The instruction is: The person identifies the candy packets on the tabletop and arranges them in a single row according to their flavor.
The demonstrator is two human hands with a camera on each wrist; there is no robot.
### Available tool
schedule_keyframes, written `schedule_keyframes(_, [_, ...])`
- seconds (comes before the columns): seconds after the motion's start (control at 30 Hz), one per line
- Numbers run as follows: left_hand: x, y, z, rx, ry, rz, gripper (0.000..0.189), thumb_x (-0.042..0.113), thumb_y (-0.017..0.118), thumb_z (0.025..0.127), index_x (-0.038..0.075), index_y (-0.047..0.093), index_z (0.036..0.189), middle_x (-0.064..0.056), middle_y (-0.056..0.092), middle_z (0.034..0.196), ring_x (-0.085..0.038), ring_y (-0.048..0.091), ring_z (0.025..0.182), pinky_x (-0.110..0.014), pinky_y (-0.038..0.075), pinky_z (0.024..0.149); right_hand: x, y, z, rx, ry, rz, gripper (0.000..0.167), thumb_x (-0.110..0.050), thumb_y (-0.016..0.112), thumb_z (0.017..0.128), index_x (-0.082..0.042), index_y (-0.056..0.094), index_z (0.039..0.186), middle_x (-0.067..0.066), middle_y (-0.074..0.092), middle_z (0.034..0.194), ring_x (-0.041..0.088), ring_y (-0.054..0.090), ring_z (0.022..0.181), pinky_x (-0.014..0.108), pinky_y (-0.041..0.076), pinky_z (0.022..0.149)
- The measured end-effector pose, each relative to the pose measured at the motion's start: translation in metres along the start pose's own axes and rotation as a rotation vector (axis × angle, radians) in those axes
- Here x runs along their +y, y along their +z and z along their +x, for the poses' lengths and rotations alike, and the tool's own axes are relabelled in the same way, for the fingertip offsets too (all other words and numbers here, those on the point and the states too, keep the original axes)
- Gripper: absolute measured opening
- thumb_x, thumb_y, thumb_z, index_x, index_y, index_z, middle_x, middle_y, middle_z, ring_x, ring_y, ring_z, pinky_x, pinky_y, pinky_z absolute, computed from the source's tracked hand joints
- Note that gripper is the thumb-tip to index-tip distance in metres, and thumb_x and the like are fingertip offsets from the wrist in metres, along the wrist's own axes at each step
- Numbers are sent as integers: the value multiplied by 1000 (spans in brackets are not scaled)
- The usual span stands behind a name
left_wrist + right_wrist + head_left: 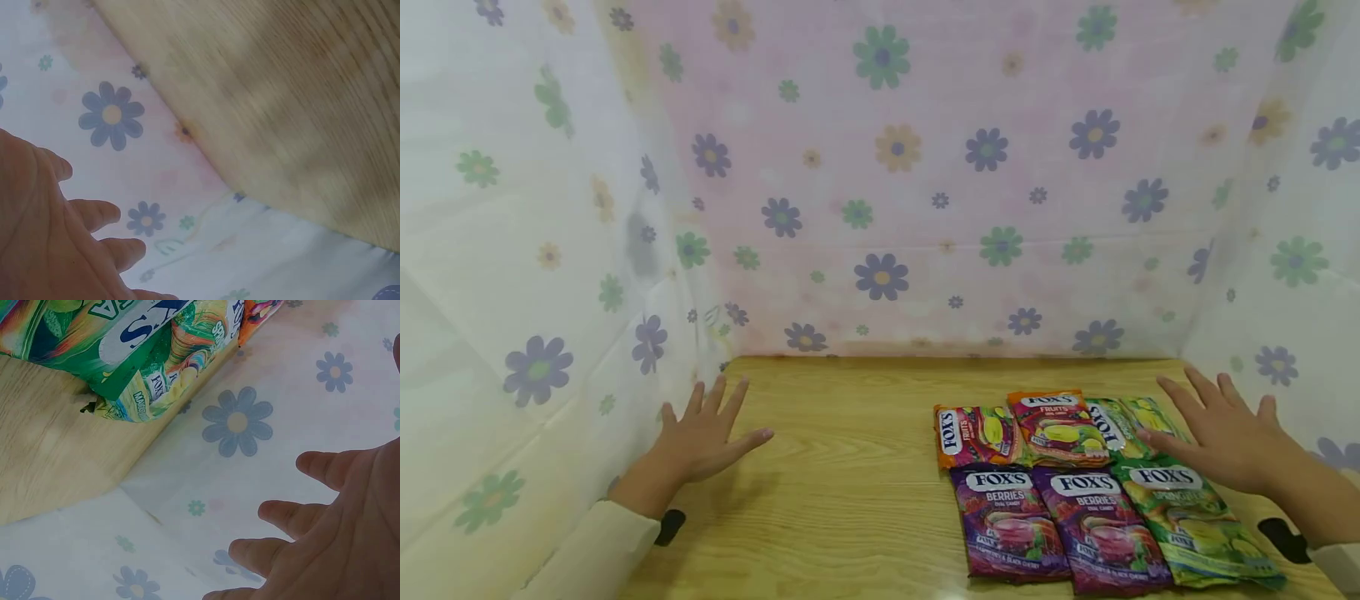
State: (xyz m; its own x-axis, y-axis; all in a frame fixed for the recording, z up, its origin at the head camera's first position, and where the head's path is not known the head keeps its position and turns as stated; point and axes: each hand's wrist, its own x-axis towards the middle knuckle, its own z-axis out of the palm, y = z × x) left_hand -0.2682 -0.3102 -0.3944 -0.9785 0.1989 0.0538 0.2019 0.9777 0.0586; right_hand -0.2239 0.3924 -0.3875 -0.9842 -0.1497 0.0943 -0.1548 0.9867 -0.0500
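My left hand (700, 437) is spread with straight fingers over the left side of the wooden table (835, 500), holding nothing. On the right, my right hand (1228, 437) is also spread and holds nothing; in the head view it overlaps the candy bags. Two purple Fox's Berries bags (1011, 525) lie in the front row beside a green Fox's bag (1202, 525). Behind them are two red-orange Fox's Fruits bags (1060, 429) and another green bag (1120, 429), partly hidden by my right thumb. In the right wrist view, green bags (144, 356) lie beyond my fingers.
A pale flowered cloth (925, 183) rises behind the table, with similar cloth walls at the left (535, 275) and right (1285, 267). The table's back edge meets the cloth. Black straps or devices (670, 527) show under both wrists.
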Motion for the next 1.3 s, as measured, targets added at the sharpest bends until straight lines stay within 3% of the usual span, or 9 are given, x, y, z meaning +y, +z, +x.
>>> schedule_keyframes(0.67, [22,11,12,62,78,37,101,85,36,93,19,17,167,-26,14,171,-56,12,154,-91,6,104,-12,1,7,4,-43,32,98,-71,53,96,-11,19,166,38,15,164,73,11,142,98,1,89])
schedule_keyframes(1.0, [33,17,16,44,80,-8,102,85,37,92,20,16,168,-24,12,171,-53,14,155,-90,7,106,-26,-2,17,29,-67,-2,97,-73,55,94,-6,31,161,37,23,161,68,18,142,96,4,92])
schedule_keyframes(1.3, [50,25,19,9,81,-58,106,87,36,91,16,14,168,-23,8,172,-50,13,157,-86,6,111,-43,-2,26,17,-85,35,96,-75,54,93,-8,35,160,35,23,163,67,20,143,95,2,94])
